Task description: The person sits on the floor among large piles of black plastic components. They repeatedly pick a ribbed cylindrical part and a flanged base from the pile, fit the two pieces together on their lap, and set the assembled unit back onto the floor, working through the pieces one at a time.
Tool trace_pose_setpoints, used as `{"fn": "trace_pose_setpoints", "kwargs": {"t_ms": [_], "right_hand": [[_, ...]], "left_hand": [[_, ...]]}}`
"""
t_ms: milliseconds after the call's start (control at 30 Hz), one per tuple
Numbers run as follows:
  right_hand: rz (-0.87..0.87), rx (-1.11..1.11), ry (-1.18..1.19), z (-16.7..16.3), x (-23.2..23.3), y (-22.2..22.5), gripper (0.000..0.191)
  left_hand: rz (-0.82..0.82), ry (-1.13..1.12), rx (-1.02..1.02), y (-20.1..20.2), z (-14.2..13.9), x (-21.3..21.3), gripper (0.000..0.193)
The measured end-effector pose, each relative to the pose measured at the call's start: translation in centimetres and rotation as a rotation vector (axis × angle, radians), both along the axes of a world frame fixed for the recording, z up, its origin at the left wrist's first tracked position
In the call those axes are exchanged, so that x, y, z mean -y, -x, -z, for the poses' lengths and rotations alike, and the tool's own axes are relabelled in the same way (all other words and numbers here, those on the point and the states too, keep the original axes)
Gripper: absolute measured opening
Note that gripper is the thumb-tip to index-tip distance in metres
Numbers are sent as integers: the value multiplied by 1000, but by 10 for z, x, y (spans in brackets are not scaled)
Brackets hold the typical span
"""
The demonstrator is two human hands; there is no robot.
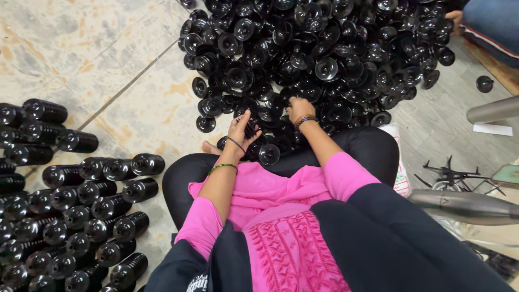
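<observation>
A white printed bag (401, 176) (perhaps plastic) lies beside the knee, right of the lap.

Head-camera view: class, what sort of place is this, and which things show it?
Probably a small workshop floor for hand assembly or sorting. A big heap of loose black plastic discs covers the stone tiled floor, stacked black columns lie in rows, and the left hand holds one piece.

Worn, stained tile floor (124, 65) with a metal bar (493, 110) at right
</observation>
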State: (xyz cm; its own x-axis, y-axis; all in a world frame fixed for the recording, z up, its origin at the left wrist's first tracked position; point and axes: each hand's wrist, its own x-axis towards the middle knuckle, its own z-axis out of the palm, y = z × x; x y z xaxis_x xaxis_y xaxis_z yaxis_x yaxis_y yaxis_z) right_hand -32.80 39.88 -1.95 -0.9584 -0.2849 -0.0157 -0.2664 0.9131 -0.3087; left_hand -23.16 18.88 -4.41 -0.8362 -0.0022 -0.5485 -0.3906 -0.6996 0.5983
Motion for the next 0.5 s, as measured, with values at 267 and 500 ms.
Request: {"fn": "trace_pose_setpoints", "kwargs": {"t_ms": [267,500], "right_hand": [[215,815,1384,5,2,-59,46],[-297,245,910,18,8,-77,39]], "left_hand": [[101,-179,46,0,-1,-4,45],[171,-44,-36,-6,-6,-4,36]]}}
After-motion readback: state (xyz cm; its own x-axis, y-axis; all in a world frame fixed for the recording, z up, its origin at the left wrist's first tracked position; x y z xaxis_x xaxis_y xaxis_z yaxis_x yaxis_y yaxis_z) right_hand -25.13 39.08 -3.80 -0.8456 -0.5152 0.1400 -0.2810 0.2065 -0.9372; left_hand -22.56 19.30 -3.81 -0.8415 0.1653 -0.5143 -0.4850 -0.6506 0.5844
